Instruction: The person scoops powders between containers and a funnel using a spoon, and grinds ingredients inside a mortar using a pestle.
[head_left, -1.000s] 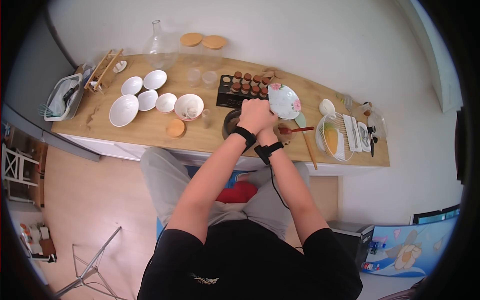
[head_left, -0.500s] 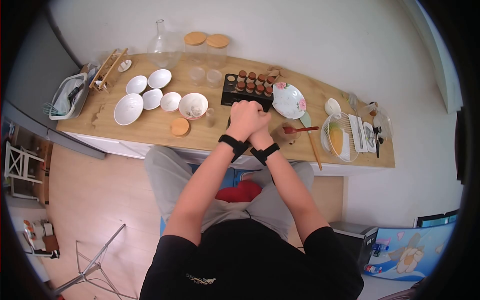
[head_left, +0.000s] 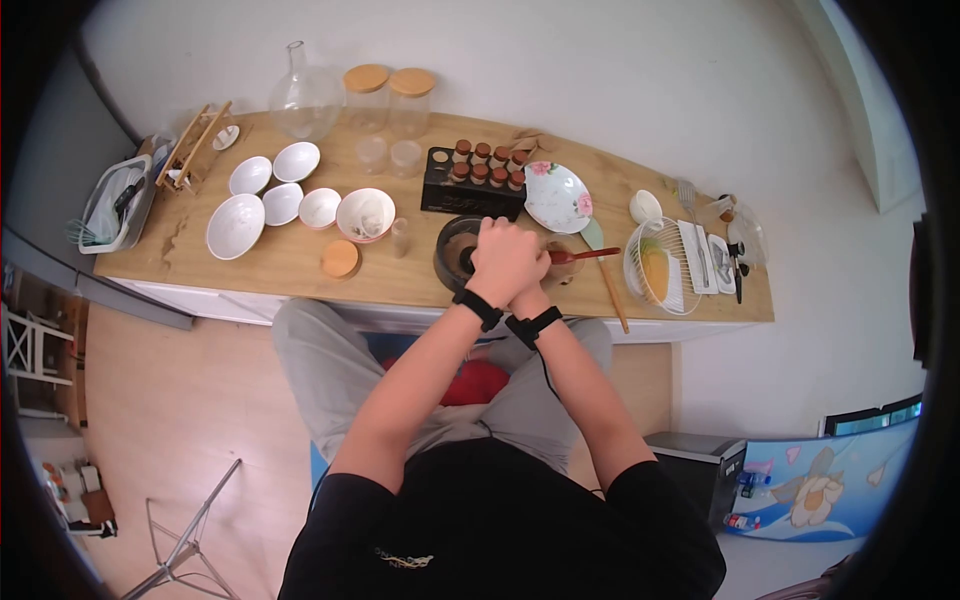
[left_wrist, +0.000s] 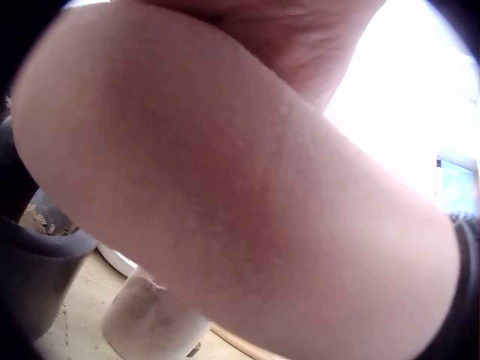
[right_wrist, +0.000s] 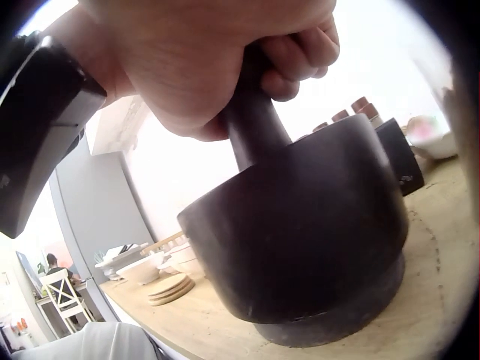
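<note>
A dark mortar (right_wrist: 300, 225) stands on the wooden counter, tilted in the right wrist view. The black pestle (right_wrist: 257, 127) reaches down into it from beneath the clasped hands. Curled fingers (right_wrist: 296, 60) wrap the pestle's upper part in that view. In the head view my left hand (head_left: 505, 255) lies over my right hand (head_left: 530, 295), both gripping at the handle beside the mortar's opening (head_left: 458, 250). The overlap hides much of the right hand and the pestle's top. A forearm fills most of the left wrist view.
A black spice rack (head_left: 470, 190) stands behind the mortar, with a floral plate (head_left: 558, 198) to its right. A red utensil (head_left: 590, 255) and a wooden-handled spatula (head_left: 612, 290) lie rightward, before a wire basket (head_left: 632, 268). White bowls (head_left: 236, 226) and a wooden lid (head_left: 340, 259) are left.
The head view has shifted, so the counter items appear farther left. More of the mortar's opening shows beside the hands, which remain clasped together.
</note>
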